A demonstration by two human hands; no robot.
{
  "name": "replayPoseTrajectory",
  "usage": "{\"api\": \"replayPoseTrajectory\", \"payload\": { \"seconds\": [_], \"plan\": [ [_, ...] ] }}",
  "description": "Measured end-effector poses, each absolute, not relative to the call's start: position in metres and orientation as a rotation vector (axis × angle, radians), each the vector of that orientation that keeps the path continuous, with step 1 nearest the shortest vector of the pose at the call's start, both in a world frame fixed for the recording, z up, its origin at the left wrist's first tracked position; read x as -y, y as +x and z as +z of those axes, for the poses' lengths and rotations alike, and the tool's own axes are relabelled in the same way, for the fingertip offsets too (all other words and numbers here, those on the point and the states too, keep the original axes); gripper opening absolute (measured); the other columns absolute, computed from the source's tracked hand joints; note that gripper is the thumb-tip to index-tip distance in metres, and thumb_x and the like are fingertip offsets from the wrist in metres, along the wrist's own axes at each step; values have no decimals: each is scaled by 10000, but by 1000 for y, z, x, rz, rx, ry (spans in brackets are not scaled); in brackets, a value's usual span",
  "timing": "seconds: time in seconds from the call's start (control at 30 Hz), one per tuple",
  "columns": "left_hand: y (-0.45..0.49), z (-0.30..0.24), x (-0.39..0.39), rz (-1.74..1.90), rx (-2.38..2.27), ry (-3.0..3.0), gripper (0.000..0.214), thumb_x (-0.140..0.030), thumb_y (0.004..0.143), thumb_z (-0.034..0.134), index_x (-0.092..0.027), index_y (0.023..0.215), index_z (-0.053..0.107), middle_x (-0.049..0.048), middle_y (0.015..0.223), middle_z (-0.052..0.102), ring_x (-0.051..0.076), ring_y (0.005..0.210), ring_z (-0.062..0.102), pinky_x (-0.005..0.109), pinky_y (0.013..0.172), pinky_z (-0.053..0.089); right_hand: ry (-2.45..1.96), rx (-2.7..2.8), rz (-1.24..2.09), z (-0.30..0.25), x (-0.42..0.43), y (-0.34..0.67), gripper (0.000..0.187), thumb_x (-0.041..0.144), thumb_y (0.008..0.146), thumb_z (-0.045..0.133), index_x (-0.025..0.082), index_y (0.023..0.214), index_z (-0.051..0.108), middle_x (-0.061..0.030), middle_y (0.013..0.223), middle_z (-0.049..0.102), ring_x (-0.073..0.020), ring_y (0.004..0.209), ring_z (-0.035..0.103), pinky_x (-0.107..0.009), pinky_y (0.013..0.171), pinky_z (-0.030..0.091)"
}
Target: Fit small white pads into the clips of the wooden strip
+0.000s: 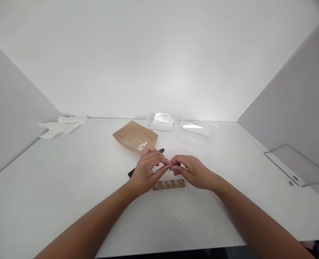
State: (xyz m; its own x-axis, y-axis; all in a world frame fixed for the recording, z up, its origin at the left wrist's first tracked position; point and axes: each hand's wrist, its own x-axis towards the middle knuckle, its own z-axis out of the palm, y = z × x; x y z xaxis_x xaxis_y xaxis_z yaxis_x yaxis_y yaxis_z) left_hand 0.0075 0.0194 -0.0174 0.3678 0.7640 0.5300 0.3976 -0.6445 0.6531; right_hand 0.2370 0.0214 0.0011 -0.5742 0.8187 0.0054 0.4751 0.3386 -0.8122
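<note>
My left hand (145, 169) and my right hand (193, 172) meet at their fingertips over the middle of the table. Thumb and index finger of each are pinched together; whatever they hold is too small to make out. Just below them lies a brown strip (166, 185) with several small clear pieces in a row on it. A dark slim stick (131, 173) lies partly hidden under my left hand. Beyond that hand stands a brown paper tray (129, 135) with small white bits in it.
Clear plastic packaging (196, 135) and a shiny clear-wrapped pack (162, 120) lie near the back wall. White tissues (64, 126) rest at the left. A transparent sheet with pale rows (185, 210) lies in front. At the right are a wire frame (283, 169) and a small green item (291, 183).
</note>
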Motion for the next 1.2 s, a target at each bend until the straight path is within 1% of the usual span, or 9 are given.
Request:
{"api": "replayPoseTrajectory", "payload": {
  "seconds": [0.23,0.37,0.4,0.47,0.6,0.73,0.9,1.07,1.2],
  "plan": [
    [7,-16,-20,1222,-994,2267,142,-308,1005,684,-256,927,791,16,832,766,218,955,588,334,787,513,-1023,2168,1014,-2,-27,239,293,399,1084,486,244,977,710,2,809,687,-145,754,625,-267,725,496],
    [3,-22,-25,1296,-1112,2385,144,-273,1023,650,-228,943,761,18,842,761,217,939,618,431,957,503,-1033,2136,892,-4,-26,239,328,420,1087,467,243,953,708,-9,848,721,-141,707,612,-272,711,493],
    [1,-24,-28,1311,-1144,2420,143,-251,1034,623,-221,975,750,18,852,771,225,976,627,449,991,497,-1045,2138,835,-4,-26,240,327,419,1084,472,242,934,702,-11,843,722,-143,702,608,-274,704,486],
    [-5,-29,-33,1293,-1252,2430,181,-216,1060,551,-210,1101,727,35,903,800,271,1191,597,453,1003,512,-1077,2161,700,-4,-26,241,328,411,1076,482,238,889,688,-10,779,695,-147,681,588,-274,677,462],
    [-14,-30,-41,1173,-1533,2352,233,-228,1086,456,-196,1089,687,59,963,816,316,1362,521,462,962,544,-1115,2193,455,-5,-28,243,363,361,1076,462,229,793,647,7,651,596,-131,589,484,-269,604,393],
    [-14,-22,-38,1175,-1577,2444,210,-197,1065,456,-190,1104,662,54,956,812,322,1316,543,473,1007,520,-1090,2157,205,-13,-33,246,343,296,1055,499,221,746,626,26,590,539,-118,555,434,-273,568,319],
    [-12,-20,-35,1077,-1558,2512,120,-245,1003,564,-195,1043,666,77,960,783,346,1235,557,485,976,513,-1087,2102,79,-22,-40,252,253,260,1041,537,222,823,661,32,626,599,-109,579,492,-271,571,301],
    [-16,-27,-37,852,-1552,2716,124,-299,982,621,-209,1040,683,88,1033,769,384,1288,553,621,1110,331,-1073,2065,50,-23,-43,253,217,240,1035,549,218,847,655,44,639,600,-97,575,487,-265,560,306],
    [-15,-26,-34,831,-1591,2774,100,-301,976,641,-220,1003,694,85,1029,770,378,1263,592,648,1134,223,-1054,2035,25,-22,-42,252,197,226,1031,551,217,859,646,42,657,563,-95,583,467,-257,563,318]
  ]
}}
